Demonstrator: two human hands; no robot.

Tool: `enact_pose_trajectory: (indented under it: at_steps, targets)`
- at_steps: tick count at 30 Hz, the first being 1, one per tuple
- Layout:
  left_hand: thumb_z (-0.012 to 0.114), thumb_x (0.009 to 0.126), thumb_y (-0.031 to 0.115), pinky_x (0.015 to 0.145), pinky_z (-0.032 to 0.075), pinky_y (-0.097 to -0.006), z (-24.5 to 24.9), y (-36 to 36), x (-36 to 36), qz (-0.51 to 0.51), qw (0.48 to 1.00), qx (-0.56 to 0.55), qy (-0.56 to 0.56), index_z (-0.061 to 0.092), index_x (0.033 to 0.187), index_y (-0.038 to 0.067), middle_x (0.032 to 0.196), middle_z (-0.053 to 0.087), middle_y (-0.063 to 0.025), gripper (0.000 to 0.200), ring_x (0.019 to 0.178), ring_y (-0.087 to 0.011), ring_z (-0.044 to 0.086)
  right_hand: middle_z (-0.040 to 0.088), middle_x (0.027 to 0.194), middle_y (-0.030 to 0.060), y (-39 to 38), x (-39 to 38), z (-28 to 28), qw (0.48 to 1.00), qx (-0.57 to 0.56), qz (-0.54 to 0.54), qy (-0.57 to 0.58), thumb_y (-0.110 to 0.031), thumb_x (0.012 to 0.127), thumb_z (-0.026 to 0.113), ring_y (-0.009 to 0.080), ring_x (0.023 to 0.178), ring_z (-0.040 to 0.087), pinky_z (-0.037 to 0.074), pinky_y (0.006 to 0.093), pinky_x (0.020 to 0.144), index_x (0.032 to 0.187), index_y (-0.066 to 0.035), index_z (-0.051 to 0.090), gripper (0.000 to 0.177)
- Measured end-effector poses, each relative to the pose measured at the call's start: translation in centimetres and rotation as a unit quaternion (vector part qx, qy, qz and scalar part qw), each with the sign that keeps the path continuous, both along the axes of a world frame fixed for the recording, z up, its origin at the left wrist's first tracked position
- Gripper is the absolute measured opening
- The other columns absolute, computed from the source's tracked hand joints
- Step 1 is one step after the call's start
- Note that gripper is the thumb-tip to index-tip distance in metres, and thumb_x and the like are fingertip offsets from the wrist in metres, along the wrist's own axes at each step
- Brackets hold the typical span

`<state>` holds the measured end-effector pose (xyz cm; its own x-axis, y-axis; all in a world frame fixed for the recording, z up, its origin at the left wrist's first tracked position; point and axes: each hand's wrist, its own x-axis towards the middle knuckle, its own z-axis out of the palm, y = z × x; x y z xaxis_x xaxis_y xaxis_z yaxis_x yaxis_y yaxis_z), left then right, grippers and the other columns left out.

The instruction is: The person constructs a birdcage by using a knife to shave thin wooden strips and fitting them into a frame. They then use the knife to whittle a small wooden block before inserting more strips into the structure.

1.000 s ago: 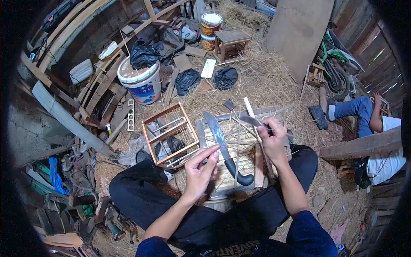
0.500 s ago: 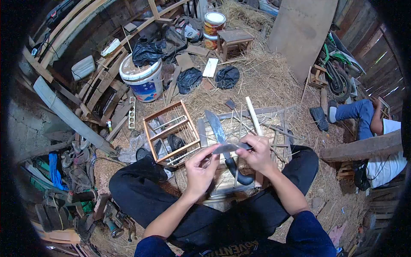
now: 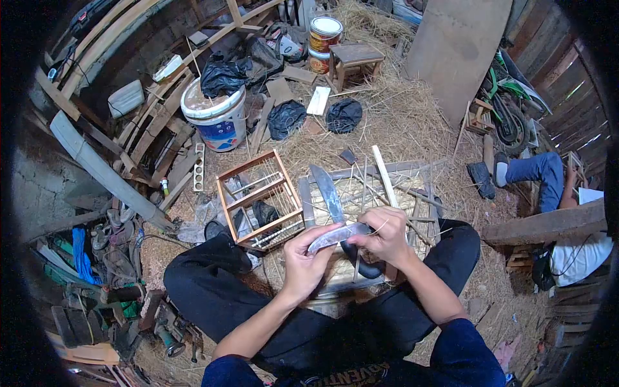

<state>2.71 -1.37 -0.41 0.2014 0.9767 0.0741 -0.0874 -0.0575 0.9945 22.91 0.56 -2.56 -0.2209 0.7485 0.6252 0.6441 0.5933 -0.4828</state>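
Note:
My right hand point(image 3: 385, 235) is closed around the handle of a small knife point(image 3: 336, 237), its broad blade pointing left. My left hand point(image 3: 304, 261) is pinched at the blade's tip end; what its fingers hold is hidden behind the blade. A thin pale sliver shows at my right fingers. Below my hands, a large machete point(image 3: 327, 192) with a black curved handle lies on a slatted board point(image 3: 316, 277), among several thin sticks. A wooden frame cage point(image 3: 260, 193) with thin bars stands left of the board, by my left knee.
A pale wooden strip point(image 3: 384, 175) lies across the board's far side. Farther off are a white bucket point(image 3: 219, 126), black plastic bags point(image 3: 343, 116), a small stool point(image 3: 356, 55) and stacked paint tins point(image 3: 324, 42). At right sits another person point(image 3: 545, 174) behind a wooden beam point(image 3: 548, 226).
The knife blade has turned so that its flat face shows, and it has dropped slightly toward me and left. Both hands keep nearly the same place.

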Motion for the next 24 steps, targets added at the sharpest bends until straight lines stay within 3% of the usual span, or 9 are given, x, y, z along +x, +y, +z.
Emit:
enact_pose_trajectory:
  at_steps: [15, 24]
  targets:
    - [0.062, 0.094, -0.004, 0.094, 0.049, -0.0264, -0.35, 0.2, -0.02, -0.012, 0.996, -0.06, -0.065, 0.065, 0.121, -0.007, 0.116, 0.069, -0.013, 0.028, 0.104, -0.0135, 0.064, 0.055, 0.058, 0.0025, 0.82, 0.59, 0.65, 0.996, 0.066, -0.055, -0.035, -0.052, 0.067, 0.081, 0.0218, 0.052, 0.056, 0.04, 0.0336, 0.049, 0.068, -0.011, 0.062, 0.045]
    - [0.063, 0.094, -0.001, 0.088, 0.051, -0.0277, -0.03, 0.38, -0.04, -0.006, 0.994, -0.071, -0.086, 0.063, 0.122, -0.007, 0.106, 0.071, -0.0119, 0.029, 0.096, -0.014, 0.066, 0.051, 0.056, 0.0024, 0.96, 0.81, 0.47, 0.991, 0.09, -0.073, -0.061, -0.054, 0.069, 0.079, 0.0215, 0.05, 0.054, 0.038, 0.034, 0.048, 0.067, -0.011, 0.061, 0.047]
